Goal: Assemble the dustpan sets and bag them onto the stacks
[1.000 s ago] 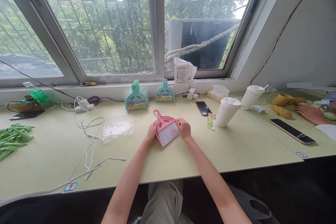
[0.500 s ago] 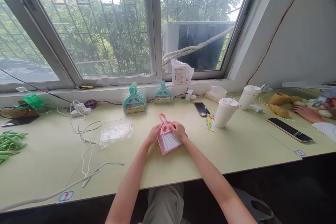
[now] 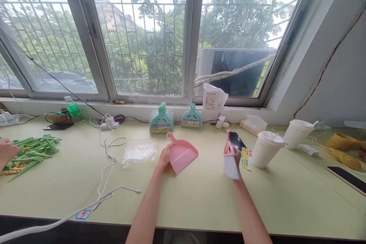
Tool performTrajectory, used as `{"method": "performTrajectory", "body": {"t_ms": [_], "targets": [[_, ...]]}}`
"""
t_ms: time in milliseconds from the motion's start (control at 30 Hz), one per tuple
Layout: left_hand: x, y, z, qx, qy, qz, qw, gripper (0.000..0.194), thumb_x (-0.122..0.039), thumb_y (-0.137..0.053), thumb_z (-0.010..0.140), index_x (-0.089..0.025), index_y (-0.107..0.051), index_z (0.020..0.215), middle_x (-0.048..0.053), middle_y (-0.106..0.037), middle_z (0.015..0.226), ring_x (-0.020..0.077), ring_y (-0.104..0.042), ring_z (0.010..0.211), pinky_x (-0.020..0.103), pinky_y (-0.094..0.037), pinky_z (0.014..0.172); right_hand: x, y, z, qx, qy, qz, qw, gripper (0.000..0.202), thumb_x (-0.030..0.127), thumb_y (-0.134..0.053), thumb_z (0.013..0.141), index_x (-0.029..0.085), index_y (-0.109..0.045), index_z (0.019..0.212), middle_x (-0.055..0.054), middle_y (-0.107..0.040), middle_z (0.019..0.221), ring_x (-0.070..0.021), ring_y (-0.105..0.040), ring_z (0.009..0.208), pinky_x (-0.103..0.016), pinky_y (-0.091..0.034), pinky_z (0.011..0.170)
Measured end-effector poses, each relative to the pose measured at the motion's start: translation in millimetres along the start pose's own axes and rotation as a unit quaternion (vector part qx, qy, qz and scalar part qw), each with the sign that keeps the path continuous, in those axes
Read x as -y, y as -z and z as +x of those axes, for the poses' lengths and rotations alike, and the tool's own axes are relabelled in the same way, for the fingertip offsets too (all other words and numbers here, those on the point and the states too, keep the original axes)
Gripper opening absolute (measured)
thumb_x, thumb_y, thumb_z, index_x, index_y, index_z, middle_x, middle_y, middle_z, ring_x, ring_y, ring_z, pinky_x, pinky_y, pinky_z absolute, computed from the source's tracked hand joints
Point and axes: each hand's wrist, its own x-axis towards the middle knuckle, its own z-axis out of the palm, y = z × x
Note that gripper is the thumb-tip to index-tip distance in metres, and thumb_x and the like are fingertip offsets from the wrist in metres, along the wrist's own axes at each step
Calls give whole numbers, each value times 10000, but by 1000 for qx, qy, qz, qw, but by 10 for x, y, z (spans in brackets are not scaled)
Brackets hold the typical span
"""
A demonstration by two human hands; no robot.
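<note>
A pink dustpan [image 3: 184, 154] rests on the table in front of me, its looped handle pointing away. My left hand [image 3: 165, 156] grips it by its left edge near the handle. To the right, apart from the pan, my right hand [image 3: 237, 156] is closed on a small pink hand brush [image 3: 229, 158]. The brush is upright, its white bristles pointing down and slightly blurred. Just right of that hand lies a yellow-green label card [image 3: 246, 159], with a dark phone [image 3: 236, 140] behind it.
Green dustpan sets [image 3: 161, 120] stand by the windowsill, another set [image 3: 191, 117] beside them. Clear plastic wrapping [image 3: 140, 153] and a white cable [image 3: 105, 167] lie left. White cups [image 3: 267, 150] stand right. Another person's hand [image 3: 8, 152] is by green strips [image 3: 37, 148] at far left.
The brush has come off the dustpan and moved right in my right hand. My left hand still holds the pan. The view has turned left and tilted up.
</note>
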Motion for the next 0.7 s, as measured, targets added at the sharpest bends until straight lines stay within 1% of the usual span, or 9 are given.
{"method": "performTrajectory", "body": {"t_ms": [33,100,167,200,300,433,500,600,700], "targets": [[22,45,12,-9,1,39,999,328,-494,-466,853,-237,-669,834,85,-663,885,258,-584,873,349,-422,791,-46,-5,22,-19,7,-58,998,496,381,-280,957,137,-663,757,-79,-645,767,-203,-593,734,-290,-491,562],[38,85,17,-25,-9,124,992,268,-440,-498,844,-241,-672,801,96,-653,891,273,-576,930,355,-408,822,-117,-94,18,-50,21,-185,981,420,340,-374,921,175,-634,635,-85,-631,675,-219,-583,722,-289,-435,574],[24,83,5,-51,-22,209,976,260,-387,-464,867,-231,-670,838,101,-637,947,270,-553,1007,355,-399,855,-161,-230,-29,-17,54,-299,953,304,295,-455,888,186,-658,689,-97,-668,766,-238,-587,831,-306,-414,673],[11,77,-3,-66,-26,248,966,280,-366,-424,887,-223,-664,873,102,-626,976,261,-542,1032,353,-397,865,-175,-295,-57,13,67,-325,943,266,279,-459,887,189,-678,766,-98,-683,842,-241,-581,890,-317,-405,723],[-29,63,-31,-97,-27,318,943,350,-332,-312,932,-204,-636,959,97,-607,1019,232,-537,1038,340,-411,862,-191,-423,-133,62,60,-355,931,255,271,-445,899,210,-674,994,-87,-677,1020,-232,-559,985,-368,-357,873],[-64,49,-68,-102,-39,336,936,338,-363,-321,933,-198,-615,966,91,-605,1018,231,-546,1024,335,-427,849,-155,-481,-188,49,61,-380,922,253,315,-458,898,202,-678,953,-111,-624,1153,-253,-509,1095,-440,-229,1010],[-76,38,-83,-96,-38,339,935,330,-383,-337,930,-194,-600,990,92,-605,1035,232,-551,1026,336,-428,848,-125,-498,-199,44,53,-386,920,242,327,-476,884,197,-675,932,-120,-621,1145,-262,-507,1094,-450,-212,1013],[-94,21,-99,-89,-14,346,934,321,-394,-359,925,-186,-558,1067,101,-604,1069,222,-579,989,326,-430,811,-92,-507,-210,73,15,-381,921,227,328,-500,859,208,-660,967,-108,-661,1030,-264,-538,1026,-467,-201,1002],[-112,12,-110,-76,20,365,928,302,-410,-376,921,-184,-547,1023,101,-623,1039,215,-602,943,304,-421,754,-70,-489,-227,98,-15,-363,927,237,256,-517,818,234,-630,1026,-80,-681,1003,-259,-549,1028,-473,-171,1007]]}}
